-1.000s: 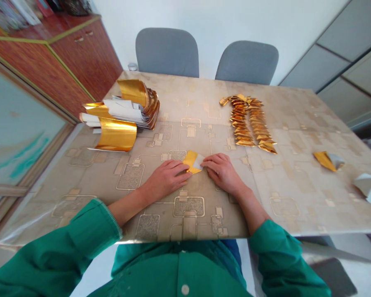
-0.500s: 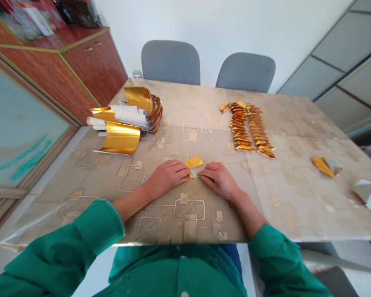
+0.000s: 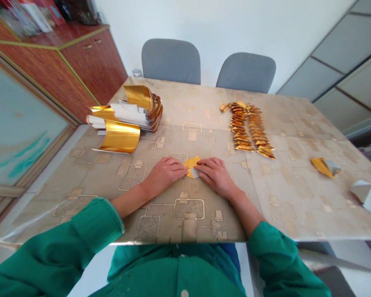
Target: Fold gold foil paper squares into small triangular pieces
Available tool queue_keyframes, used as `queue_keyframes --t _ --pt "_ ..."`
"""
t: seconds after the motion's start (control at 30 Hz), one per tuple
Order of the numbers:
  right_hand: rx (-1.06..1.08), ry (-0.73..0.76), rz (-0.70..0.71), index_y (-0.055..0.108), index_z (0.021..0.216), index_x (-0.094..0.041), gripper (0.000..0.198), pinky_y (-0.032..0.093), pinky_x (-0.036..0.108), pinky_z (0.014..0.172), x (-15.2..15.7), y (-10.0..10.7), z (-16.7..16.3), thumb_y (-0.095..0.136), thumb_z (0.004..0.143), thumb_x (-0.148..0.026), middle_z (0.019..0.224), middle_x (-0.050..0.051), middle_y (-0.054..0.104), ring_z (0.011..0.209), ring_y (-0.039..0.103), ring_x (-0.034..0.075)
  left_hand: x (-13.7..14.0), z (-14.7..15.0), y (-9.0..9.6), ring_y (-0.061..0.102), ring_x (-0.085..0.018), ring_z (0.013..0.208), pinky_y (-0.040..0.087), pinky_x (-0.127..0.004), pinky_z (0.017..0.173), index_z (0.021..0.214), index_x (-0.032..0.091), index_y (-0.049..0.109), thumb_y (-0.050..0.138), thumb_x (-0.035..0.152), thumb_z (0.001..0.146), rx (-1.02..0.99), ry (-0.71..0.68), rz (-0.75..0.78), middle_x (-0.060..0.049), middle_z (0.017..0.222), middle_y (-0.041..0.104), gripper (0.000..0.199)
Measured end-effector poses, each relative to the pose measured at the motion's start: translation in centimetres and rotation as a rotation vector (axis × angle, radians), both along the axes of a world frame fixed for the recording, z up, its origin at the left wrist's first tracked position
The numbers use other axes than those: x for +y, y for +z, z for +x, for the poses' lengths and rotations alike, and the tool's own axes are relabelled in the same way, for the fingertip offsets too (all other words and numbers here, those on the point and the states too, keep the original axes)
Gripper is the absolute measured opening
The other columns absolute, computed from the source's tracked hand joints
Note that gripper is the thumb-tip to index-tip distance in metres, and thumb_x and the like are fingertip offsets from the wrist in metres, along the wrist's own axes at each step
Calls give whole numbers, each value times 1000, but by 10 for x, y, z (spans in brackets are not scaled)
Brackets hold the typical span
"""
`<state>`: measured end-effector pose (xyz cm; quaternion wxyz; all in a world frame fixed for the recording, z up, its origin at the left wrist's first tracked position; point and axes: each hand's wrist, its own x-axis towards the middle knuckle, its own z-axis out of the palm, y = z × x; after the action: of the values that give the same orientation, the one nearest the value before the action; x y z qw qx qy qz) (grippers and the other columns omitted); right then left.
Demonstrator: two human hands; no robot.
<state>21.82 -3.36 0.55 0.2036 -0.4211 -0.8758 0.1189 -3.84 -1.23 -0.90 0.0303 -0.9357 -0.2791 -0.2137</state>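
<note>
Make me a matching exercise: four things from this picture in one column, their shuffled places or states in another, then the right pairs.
1. Left hand and right hand
2. Pile of curled sheets
3. Rows of folded gold pieces
4. Chairs

A. On the table, farther back and right of both hands
B. Grey, beyond the table's far edge
C. Touching a small gold-and-pale paper
D. On the table, farther back and left of both hands

Pairs: 1-C, 2-D, 3-A, 4-B

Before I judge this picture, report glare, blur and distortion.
Head view: glare marks the curled gold paper sheet and the near left corner of the patterned tablecloth; head view: clutter atop the wood-grain cabinet seems blurred and stretched.
</note>
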Motion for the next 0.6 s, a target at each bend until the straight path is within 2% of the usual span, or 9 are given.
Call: queue_keyframes --t 0.1,0.23,0.47,0.53,0.6 --pt "4 -19 -8 67 120 -28 27 38 42 96 1 0 2 49 100 -31 124 6 66 111 54 22 -2 1 1 62 -18 98 46 -35 88 107 25 73 50 30 102 -60 25 -43 -2 106 75 23" --pt "-10 -66 15 68 119 -28 25 36 41 95 2 1 4 51 100 -31 121 6 66 109 53 22 -3 6 6 60 -19 97 45 -35 89 113 23 70 52 35 101 -13 15 -55 -3 107 73 25" --pt "-32 50 5 72 108 -25 22 37 38 90 -3 6 -1 53 99 -31 96 5 67 92 55 19 2 12 10 58 -20 92 42 -35 84 106 20 71 47 34 103 -14 95 -2 -4 97 73 27" --pt "4 93 -5 73 105 -25 23 38 37 87 -2 6 -1 51 100 -31 92 5 67 89 55 19 3 13 10 58 -20 90 44 -34 82 105 20 71 45 35 103 -14 92 -15 -4 96 73 30" --pt "54 76 -4 73 104 -26 24 40 37 85 0 4 0 50 100 -31 92 5 69 89 56 19 5 14 8 59 -19 88 45 -33 81 102 19 72 44 34 104 -23 66 -36 -5 96 73 31"
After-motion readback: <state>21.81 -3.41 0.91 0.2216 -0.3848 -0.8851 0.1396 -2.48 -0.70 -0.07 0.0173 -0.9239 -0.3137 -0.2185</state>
